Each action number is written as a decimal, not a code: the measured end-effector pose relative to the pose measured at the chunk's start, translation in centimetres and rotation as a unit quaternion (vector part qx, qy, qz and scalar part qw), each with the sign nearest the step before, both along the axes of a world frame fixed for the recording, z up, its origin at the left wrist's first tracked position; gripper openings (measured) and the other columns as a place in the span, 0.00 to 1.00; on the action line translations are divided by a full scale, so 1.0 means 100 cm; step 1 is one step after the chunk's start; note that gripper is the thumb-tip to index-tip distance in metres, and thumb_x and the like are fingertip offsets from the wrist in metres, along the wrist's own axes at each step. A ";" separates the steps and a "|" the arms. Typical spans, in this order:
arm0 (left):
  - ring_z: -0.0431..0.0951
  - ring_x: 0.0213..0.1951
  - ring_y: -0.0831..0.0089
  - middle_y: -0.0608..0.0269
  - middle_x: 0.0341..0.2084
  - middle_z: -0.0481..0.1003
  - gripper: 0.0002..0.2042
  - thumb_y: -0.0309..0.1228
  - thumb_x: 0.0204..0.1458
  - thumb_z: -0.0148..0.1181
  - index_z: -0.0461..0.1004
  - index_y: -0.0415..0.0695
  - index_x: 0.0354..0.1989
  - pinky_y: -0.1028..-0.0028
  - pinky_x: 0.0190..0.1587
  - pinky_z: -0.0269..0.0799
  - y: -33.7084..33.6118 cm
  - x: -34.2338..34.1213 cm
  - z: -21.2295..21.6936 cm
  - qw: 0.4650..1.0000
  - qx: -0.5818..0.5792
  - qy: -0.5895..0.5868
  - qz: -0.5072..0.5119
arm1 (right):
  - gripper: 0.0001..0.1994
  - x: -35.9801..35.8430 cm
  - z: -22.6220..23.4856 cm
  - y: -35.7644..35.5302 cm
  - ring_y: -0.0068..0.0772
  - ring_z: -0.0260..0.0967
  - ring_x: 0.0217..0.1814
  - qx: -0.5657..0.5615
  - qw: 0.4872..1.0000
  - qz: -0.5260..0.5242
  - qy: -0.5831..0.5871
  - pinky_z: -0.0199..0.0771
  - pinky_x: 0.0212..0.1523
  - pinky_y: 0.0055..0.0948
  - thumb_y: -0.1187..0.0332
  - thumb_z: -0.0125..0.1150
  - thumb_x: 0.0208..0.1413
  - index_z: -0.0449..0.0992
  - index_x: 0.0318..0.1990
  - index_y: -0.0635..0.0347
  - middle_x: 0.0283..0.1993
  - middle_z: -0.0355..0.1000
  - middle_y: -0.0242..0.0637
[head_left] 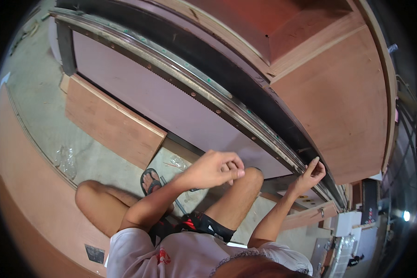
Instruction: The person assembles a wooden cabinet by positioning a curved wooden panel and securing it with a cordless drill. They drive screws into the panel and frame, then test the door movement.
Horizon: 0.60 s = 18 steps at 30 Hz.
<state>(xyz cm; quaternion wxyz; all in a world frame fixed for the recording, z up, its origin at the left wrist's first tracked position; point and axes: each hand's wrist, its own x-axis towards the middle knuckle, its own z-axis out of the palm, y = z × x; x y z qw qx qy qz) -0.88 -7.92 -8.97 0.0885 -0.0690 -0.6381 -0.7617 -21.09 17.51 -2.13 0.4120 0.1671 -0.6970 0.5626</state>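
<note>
My left hand (215,169) hovers above my bent knee, its fingers curled in toward the palm. Whatever the curled fingers hold, if anything, is hidden. Farther right, my right hand (309,177) reaches to the long metal rail (204,88), near its right end. One fingertip is stretched up against the black band (245,99) behind the rail, and the other fingers are bent and apart. Nothing shows in this hand. A toothed strip with round bolt heads (193,94) runs along the rail's near side, and small green marks dot its top.
A pale flat panel (139,97) stands below the rail. Wooden boxes flank me: one (111,118) on the floor at left, a large cabinet (333,102) at upper right. A curved wooden board (37,185) lies at left. Clear plastic wrap (66,161) lies on the floor.
</note>
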 end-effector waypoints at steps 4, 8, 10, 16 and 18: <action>0.84 0.30 0.72 0.55 0.30 0.83 0.14 0.36 0.57 0.64 0.77 0.38 0.44 0.73 0.35 0.77 0.000 -0.004 -0.034 0.997 -0.028 0.004 -0.065 | 0.21 0.020 0.018 -0.025 0.28 0.61 0.49 0.080 0.989 -0.100 0.078 0.65 0.51 0.29 0.59 0.66 0.61 0.67 0.53 0.63 0.48 0.63 0.36; 0.84 0.31 0.70 0.54 0.30 0.82 0.13 0.35 0.57 0.63 0.76 0.37 0.43 0.71 0.36 0.77 -0.005 -0.016 -0.064 0.993 -0.039 0.044 -0.103 | 0.35 0.043 0.046 -0.049 0.39 0.51 0.70 0.130 0.973 -0.163 0.103 0.57 0.69 0.39 0.54 0.66 0.60 0.58 0.67 0.63 0.66 0.53 0.46; 0.84 0.31 0.70 0.54 0.30 0.82 0.13 0.35 0.58 0.63 0.76 0.37 0.43 0.71 0.36 0.77 -0.012 -0.017 -0.065 0.991 -0.023 0.037 -0.124 | 0.39 0.048 0.057 -0.054 0.42 0.47 0.74 0.170 0.956 -0.216 0.102 0.52 0.71 0.44 0.51 0.66 0.59 0.55 0.70 0.61 0.70 0.51 0.47; 0.83 0.32 0.70 0.53 0.32 0.82 0.13 0.33 0.58 0.63 0.76 0.36 0.44 0.71 0.37 0.77 -0.030 -0.020 -0.078 0.986 0.037 0.031 -0.160 | 0.46 0.050 0.068 -0.070 0.46 0.34 0.81 0.238 0.943 -0.213 0.088 0.43 0.74 0.55 0.52 0.70 0.55 0.48 0.75 0.50 0.78 0.39 0.45; 0.84 0.35 0.67 0.52 0.34 0.82 0.14 0.34 0.57 0.63 0.76 0.37 0.45 0.69 0.40 0.77 -0.035 -0.022 -0.082 0.986 0.037 0.020 -0.162 | 0.47 0.051 0.069 -0.080 0.46 0.32 0.81 0.251 0.940 -0.213 0.089 0.42 0.74 0.55 0.51 0.70 0.55 0.46 0.75 0.50 0.79 0.37 0.45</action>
